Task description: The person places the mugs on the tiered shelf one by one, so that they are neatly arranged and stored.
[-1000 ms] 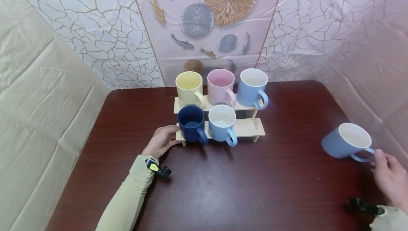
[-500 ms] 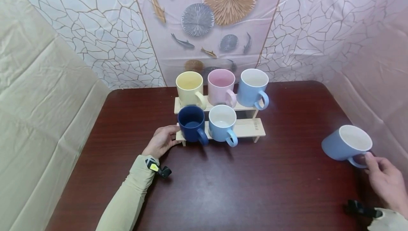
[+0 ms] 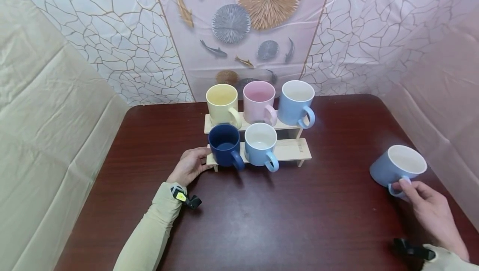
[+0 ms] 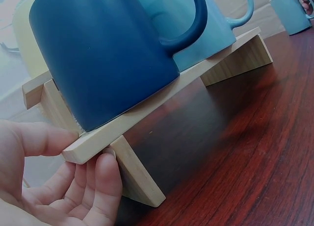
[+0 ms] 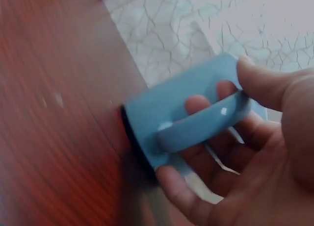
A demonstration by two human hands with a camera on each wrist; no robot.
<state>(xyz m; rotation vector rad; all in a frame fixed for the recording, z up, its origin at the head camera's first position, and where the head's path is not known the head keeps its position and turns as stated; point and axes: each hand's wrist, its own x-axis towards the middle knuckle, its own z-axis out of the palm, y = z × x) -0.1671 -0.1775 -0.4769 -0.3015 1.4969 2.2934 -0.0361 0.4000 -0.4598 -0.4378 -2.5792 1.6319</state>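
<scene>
At the right of the table, my right hand (image 3: 430,210) grips a light blue mug (image 3: 387,170) by its handle. In the right wrist view the fingers pass through the handle (image 5: 201,128), with the thumb on top. My left hand (image 3: 190,165) pinches the left end of a two-tier wooden rack (image 3: 290,150), thumb above the lower board and fingers beneath, as the left wrist view shows. A dark blue mug (image 3: 224,150) and a light blue mug (image 3: 258,148) stand on that lower tier. Above them sit a yellow mug (image 3: 220,109), a pink mug (image 3: 258,107) and another light blue mug (image 3: 292,107).
A dark red-brown wooden table (image 3: 239,225) lies under everything. Patterned cloth (image 3: 142,55) hangs behind the rack. Plain beige cloth (image 3: 56,96) rises along the left side, and pinkish cloth (image 3: 445,109) along the right, close to the held mug.
My right hand has moved left, bringing the light blue mug a little way in from the right edge; its handle has swung toward me. My left hand stays at the rack.
</scene>
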